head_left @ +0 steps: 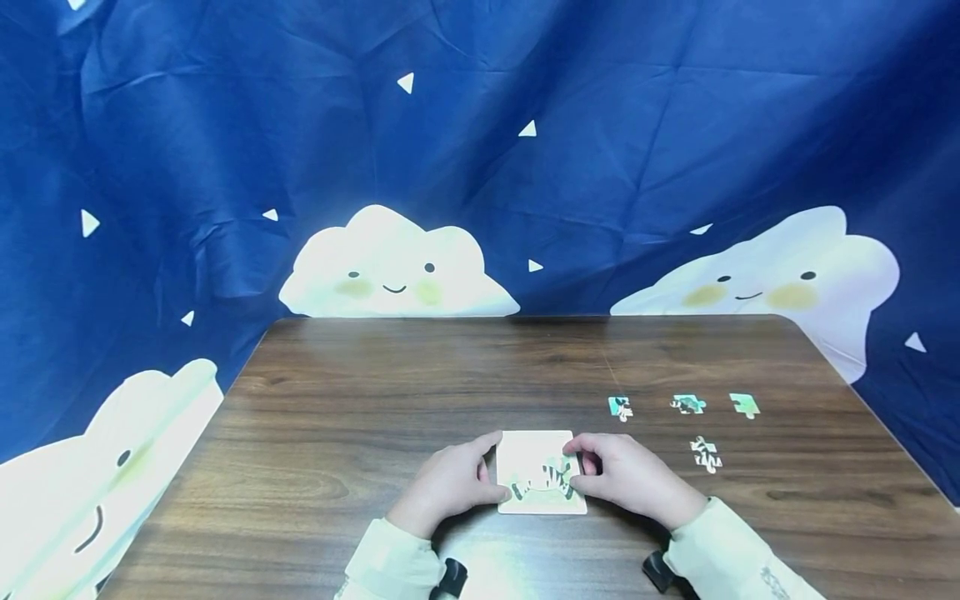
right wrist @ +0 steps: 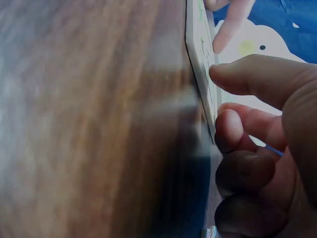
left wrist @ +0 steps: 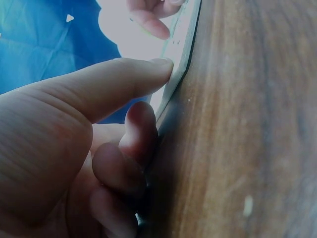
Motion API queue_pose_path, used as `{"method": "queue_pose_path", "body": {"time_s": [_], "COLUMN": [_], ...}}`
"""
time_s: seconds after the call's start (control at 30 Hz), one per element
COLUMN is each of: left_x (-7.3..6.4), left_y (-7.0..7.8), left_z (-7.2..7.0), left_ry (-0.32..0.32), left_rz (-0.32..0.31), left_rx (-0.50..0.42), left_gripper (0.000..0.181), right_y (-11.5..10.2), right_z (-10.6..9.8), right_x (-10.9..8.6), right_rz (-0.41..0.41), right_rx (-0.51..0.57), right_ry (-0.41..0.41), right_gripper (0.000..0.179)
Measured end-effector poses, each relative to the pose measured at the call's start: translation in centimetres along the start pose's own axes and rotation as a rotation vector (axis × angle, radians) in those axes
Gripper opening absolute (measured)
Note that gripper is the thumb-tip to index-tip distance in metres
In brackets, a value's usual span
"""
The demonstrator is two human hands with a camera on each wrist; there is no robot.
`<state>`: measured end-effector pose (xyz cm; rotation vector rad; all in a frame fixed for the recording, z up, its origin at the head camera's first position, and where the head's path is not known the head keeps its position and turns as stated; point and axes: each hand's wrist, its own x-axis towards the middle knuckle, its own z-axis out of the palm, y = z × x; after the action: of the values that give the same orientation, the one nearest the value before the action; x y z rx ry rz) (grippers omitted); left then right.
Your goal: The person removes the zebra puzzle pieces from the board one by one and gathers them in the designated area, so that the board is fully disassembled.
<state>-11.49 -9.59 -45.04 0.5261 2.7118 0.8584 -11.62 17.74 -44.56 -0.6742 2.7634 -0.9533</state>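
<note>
A small square jigsaw puzzle board (head_left: 534,442) lies flat on the table, with zebra-patterned pieces (head_left: 553,477) in its lower and right part and a pale bare upper part. My left hand (head_left: 454,482) holds the board's left side, index finger at the far corner and thumb on the near edge. Over the right side, my right hand (head_left: 626,472) has its thumb and index finger spread along the edge around the striped pieces. In the right wrist view the thumb (right wrist: 235,77) rests on the board's top face, with the other fingers curled beside the edge.
To the right lie loose jigsaw pieces: a blue one with stripes (head_left: 620,407), a teal one (head_left: 687,404), a green one (head_left: 745,406) and a striped one (head_left: 706,455). The brown wooden table (head_left: 337,400) ends at a blue curtain (head_left: 465,150) with clouds.
</note>
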Motion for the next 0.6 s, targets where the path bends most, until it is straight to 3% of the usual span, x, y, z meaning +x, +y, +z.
{"method": "queue_pose_path", "body": {"time_s": [0.23,0.6], "left_x": [0.1,0.1], "left_y": [-0.1,0.0], "left_z": [0.1,0.0], "left_ry": [0.001,-0.002], "left_rz": [-0.001,-0.001], "left_rx": [0.008,0.012], "left_gripper": [0.083,0.083], "right_y": [-0.5,-1.6], "right_z": [0.0,-0.2], "right_x": [0.4,0.5], "right_rz": [0.006,0.04], "right_rx": [-0.106,-0.161], "right_ry": [-0.008,0.008], "right_gripper": [0.028,0.027]}}
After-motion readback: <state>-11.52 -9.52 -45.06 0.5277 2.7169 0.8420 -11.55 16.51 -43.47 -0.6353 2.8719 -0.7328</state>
